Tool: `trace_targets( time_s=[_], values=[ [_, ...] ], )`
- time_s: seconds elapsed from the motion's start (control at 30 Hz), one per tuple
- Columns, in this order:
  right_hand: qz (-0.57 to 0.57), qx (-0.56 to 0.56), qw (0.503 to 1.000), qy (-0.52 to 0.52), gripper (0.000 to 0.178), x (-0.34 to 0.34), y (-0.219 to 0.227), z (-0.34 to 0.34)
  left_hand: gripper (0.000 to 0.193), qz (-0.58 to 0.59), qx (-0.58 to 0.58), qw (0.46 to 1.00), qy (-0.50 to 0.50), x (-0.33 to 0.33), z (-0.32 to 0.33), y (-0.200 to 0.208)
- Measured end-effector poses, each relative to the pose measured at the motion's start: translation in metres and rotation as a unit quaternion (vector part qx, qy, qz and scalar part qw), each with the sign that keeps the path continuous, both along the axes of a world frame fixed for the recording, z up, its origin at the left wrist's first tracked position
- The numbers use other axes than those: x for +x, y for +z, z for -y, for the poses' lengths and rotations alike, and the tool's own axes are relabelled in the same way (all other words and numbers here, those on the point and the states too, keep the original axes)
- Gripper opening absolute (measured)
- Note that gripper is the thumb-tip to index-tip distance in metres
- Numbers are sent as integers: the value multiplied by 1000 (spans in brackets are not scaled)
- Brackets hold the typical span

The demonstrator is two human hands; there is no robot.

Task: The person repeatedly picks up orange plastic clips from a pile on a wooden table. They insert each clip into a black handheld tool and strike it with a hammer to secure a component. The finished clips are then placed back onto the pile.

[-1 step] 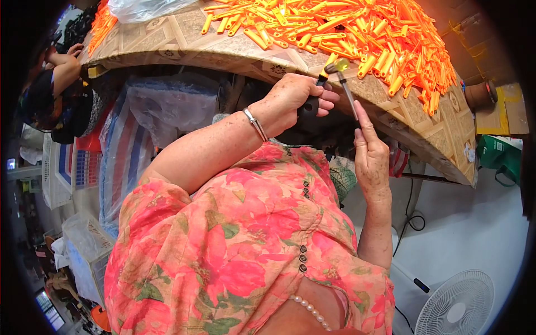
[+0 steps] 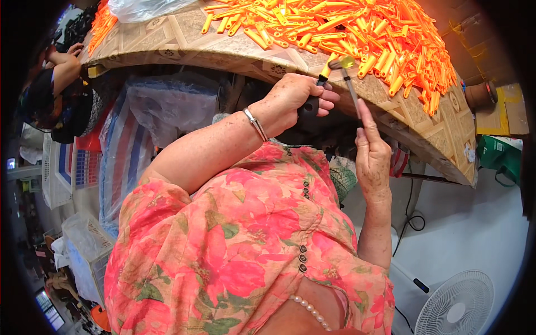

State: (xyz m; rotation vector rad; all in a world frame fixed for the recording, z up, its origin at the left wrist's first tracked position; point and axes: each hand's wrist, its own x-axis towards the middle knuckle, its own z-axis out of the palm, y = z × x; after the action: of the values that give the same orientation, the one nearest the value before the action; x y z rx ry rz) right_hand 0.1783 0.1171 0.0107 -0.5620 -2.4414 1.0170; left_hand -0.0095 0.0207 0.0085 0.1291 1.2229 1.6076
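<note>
My left hand is closed around a black handle with an orange plastic piece at its upper end. Held upright in my right hand is a small hammer with a thin metallic shaft and a translucent yellow face on its head. The head is beside the tip of the orange piece; whether they touch, I cannot tell. My right fingers lie along the lower shaft, and its end is hidden in the hand. Just beyond, many similar orange pieces are heaped on the patterned table.
A clear plastic bag lies on the far left of the table. At the left edge is another person's arm. A white fan stands at lower right, near a black cord. A green bag is beside the table's right end.
The hammer head has shifted slightly to the right and up from the tip of the orange piece, tilting a little with my right hand. My left hand stays in place.
</note>
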Motion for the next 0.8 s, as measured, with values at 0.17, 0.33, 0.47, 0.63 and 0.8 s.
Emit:
trace_targets(
  time_s=[0.17, 0.33, 0.47, 0.63, 0.8],
  values=[
    [31, 39, 999, 15, 48, -7, 2, 0, 24, -4, -7, 1000, 2, -2, 1, -1],
    [-5, -31, 999, -17, 47, -2, -5, -2, 23, -38, 5, 999, -15, -2, 2, -2],
    [-120, -217, 964, -95, 47, 17, -14, -9, 26, -83, 18, 995, -49, -5, 11, -11],
    [-208, -215, 932, -205, 51, 43, -5, -34, 28, -291, 21, 952, -89, -5, 17, -25],
    [-151, -104, 931, -316, 54, 78, -11, -111, 27, -709, -39, 703, -47, -1, 21, -11]
  ],
)
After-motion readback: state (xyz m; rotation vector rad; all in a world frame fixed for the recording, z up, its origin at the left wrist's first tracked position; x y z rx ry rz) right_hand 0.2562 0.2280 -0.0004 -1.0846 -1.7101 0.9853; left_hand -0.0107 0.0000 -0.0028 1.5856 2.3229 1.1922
